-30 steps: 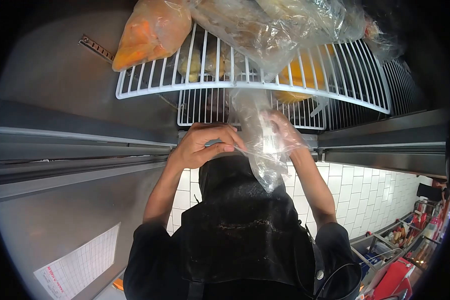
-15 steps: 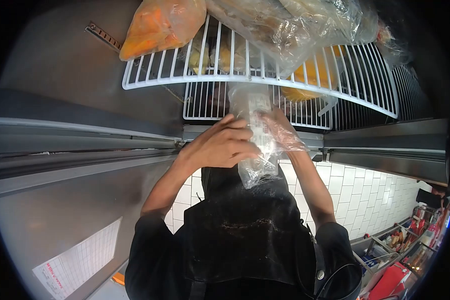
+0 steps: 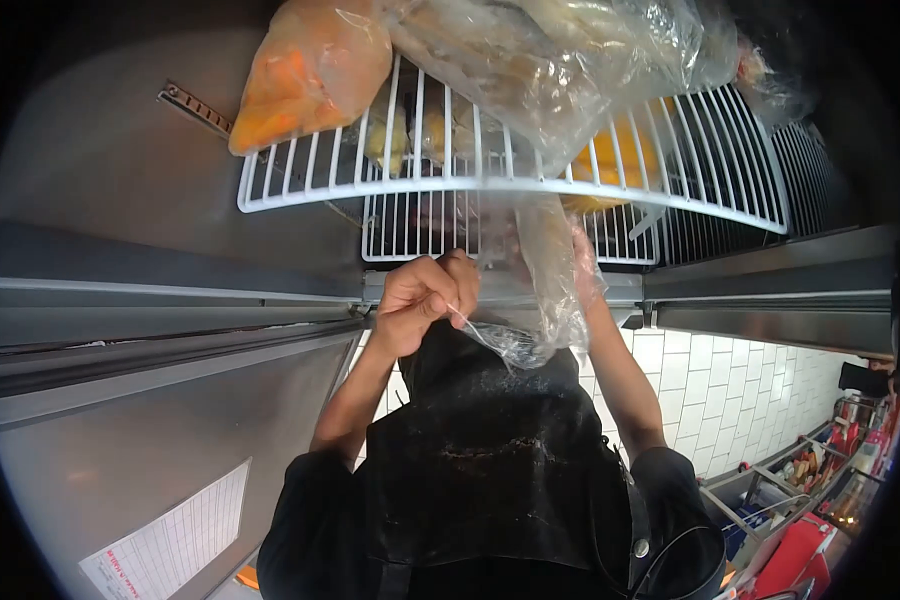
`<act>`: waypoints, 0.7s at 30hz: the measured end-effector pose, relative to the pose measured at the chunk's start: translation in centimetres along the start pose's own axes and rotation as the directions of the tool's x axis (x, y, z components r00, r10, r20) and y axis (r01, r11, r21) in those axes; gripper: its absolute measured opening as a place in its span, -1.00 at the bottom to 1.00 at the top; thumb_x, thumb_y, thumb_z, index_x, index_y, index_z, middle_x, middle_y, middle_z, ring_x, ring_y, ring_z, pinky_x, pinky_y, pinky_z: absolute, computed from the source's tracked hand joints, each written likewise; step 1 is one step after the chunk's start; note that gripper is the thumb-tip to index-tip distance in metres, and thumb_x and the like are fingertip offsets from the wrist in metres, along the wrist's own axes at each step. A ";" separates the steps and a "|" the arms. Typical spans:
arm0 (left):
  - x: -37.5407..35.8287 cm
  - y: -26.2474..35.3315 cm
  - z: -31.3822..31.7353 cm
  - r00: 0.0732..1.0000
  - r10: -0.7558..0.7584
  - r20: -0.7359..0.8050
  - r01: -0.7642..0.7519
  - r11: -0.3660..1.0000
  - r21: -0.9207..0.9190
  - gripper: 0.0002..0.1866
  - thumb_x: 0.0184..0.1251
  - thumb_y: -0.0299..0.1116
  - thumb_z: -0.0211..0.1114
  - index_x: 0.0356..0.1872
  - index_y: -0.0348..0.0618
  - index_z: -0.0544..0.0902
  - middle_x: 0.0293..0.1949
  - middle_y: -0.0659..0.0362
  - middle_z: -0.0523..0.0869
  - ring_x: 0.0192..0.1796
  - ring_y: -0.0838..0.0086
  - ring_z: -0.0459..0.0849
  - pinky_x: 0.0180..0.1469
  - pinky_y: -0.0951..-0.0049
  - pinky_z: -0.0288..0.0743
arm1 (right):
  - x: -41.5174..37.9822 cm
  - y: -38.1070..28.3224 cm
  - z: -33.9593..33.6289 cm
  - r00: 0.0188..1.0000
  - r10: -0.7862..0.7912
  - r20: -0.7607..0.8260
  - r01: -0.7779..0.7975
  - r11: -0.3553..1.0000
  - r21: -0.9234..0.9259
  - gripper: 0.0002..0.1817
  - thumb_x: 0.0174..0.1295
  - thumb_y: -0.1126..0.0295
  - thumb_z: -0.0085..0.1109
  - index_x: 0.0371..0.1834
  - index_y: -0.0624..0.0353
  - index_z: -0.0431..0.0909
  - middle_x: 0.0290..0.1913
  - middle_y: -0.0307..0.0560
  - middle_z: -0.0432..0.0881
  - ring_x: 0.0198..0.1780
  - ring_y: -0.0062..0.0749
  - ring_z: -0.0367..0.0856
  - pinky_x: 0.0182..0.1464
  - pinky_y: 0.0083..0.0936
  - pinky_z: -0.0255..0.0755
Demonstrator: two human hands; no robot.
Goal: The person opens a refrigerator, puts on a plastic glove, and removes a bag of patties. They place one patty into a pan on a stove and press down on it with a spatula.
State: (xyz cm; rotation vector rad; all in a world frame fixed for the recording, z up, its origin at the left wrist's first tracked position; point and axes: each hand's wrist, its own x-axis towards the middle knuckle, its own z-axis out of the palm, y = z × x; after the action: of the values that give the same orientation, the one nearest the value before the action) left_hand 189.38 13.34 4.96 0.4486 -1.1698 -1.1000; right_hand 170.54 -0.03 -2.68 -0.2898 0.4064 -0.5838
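Observation:
A clear plastic bag (image 3: pixel 552 275) hangs below the front edge of the upper wire rack, in front of my black apron. My left hand (image 3: pixel 425 303) pinches a thin, stretched edge of the bag between thumb and fingers. On the other side, my right hand (image 3: pixel 584 268) grips the bag along its upper part; its fingers are partly covered by the plastic and the rack. What the bag contains is hard to make out through the glare.
The white wire rack (image 3: pixel 470 184) holds a bag of orange food pieces (image 3: pixel 315 75) and larger clear bags (image 3: pixel 570 60). A lower rack (image 3: pixel 410 228) sits beneath. Metal cabinet sides and a door with a paper sheet (image 3: pixel 175 535) flank me. Crates (image 3: pixel 760 500) stand at right.
My left hand has moved left from the middle of the bag, drawing its edge out. The bag has shifted right, and its printed white front no longer shows.

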 end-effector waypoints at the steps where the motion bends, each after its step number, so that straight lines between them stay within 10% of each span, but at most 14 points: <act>1: 0.7 -0.2 0.6 0.993 0.113 -0.028 -0.114 0.993 -0.015 -0.76 0.47 -0.18 0.13 -0.36 -0.08 0.44 -0.52 0.22 0.54 -0.46 0.54 0.35 -0.10 0.38 0.19 | -0.1 0.3 1.0 0.999 -0.024 0.037 0.017 0.986 0.168 -0.28 0.29 -0.18 -0.07 0.31 0.15 0.34 0.13 0.23 0.52 0.00 -0.04 0.62 -0.11 -0.12 0.64; 6: 1.2 1.5 2.5 0.977 0.198 -0.078 -0.187 0.974 0.130 -0.78 0.36 -0.21 0.22 -0.38 0.07 0.35 -0.57 0.30 0.35 -0.31 0.41 0.21 -0.02 0.26 0.14 | 0.0 1.3 1.3 0.993 0.116 0.018 -0.118 0.978 0.170 -0.19 0.30 -0.22 -0.05 0.41 0.18 0.21 0.26 0.25 0.44 0.15 0.09 0.55 0.10 0.03 0.55; 8: 1.9 2.7 3.4 0.923 0.306 -0.231 -0.307 0.951 0.032 -0.79 0.33 -0.28 0.24 -0.39 0.11 0.34 -0.58 0.35 0.28 -0.29 0.41 0.20 -0.04 0.27 0.15 | -0.3 1.7 1.8 1.000 0.021 -0.003 -0.021 0.982 -0.185 -0.19 0.29 -0.15 0.05 0.43 0.19 0.19 0.27 0.21 0.44 0.18 0.08 0.53 0.20 0.02 0.49; 14: 2.0 4.6 2.4 0.868 0.432 -0.247 -0.446 0.895 -0.003 -0.80 0.36 -0.24 0.23 -0.39 0.09 0.37 -0.58 0.36 0.35 -0.36 0.47 0.17 -0.20 0.36 0.02 | 0.3 2.1 1.0 0.997 0.043 -0.058 -0.055 0.975 -0.218 -0.33 0.23 0.20 0.24 0.37 0.23 0.29 0.17 0.04 0.53 0.12 -0.26 0.58 0.14 -0.35 0.53; 20: -0.9 6.3 -1.4 0.937 0.175 -0.303 -0.154 0.984 0.092 -0.81 0.38 -0.19 0.19 -0.37 0.03 0.43 -0.71 0.28 0.35 -0.62 0.44 0.24 -0.06 0.21 0.24 | 2.0 0.4 -0.5 0.979 0.081 -0.188 -0.131 0.954 -0.270 -0.34 0.14 0.22 0.38 0.29 0.22 0.39 0.09 -0.06 0.57 0.08 -0.36 0.56 0.17 -0.36 0.47; 21: -0.2 6.9 -1.2 0.935 -0.107 -0.337 0.295 0.762 0.577 -0.81 0.37 -0.16 0.20 -0.31 0.01 0.48 -0.74 0.21 0.36 -0.66 0.34 0.31 0.00 0.12 0.28 | 2.4 0.4 -0.7 0.980 0.008 -0.198 -0.064 0.959 -0.276 -0.34 0.14 0.19 0.40 0.27 0.23 0.40 0.10 -0.06 0.56 0.11 -0.35 0.54 0.18 -0.34 0.44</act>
State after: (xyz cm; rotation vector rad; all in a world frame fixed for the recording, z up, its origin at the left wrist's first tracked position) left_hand 193.52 16.33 9.76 1.2422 -1.2248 -0.7652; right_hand 172.27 -1.27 -4.10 -0.4989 0.6861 -0.5193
